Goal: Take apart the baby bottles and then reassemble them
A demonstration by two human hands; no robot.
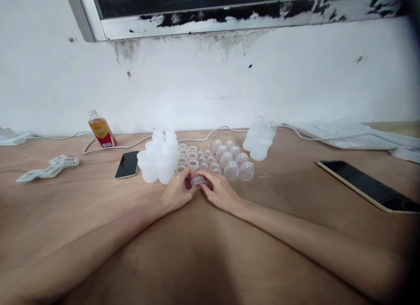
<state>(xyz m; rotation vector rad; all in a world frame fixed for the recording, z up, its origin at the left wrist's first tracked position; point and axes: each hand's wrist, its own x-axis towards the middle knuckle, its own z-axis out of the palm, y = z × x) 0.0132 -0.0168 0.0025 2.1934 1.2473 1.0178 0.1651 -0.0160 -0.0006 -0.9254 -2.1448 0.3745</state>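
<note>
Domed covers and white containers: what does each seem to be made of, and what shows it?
The domed covers look like clear, glossy plastic: see-through, with bright highlights. The white containers seem matte, cloudy plastic or silicone: they show no sharp glints.

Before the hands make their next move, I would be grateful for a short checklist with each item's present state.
1. Left hand and right hand both on the clear piece: ok, fingers on either side.
2. Parts of the clear piece lined up: cannot tell, fingers hide much of it.
3. White containers upright: ok, grouped by the left hand.
4. Left hand free of contact with the white containers: cannot tell from this angle.
5. Clear domes laid out in rows: ok, beyond the right hand.
6. White cable away from both hands: ok, it runs behind the domes.
</note>
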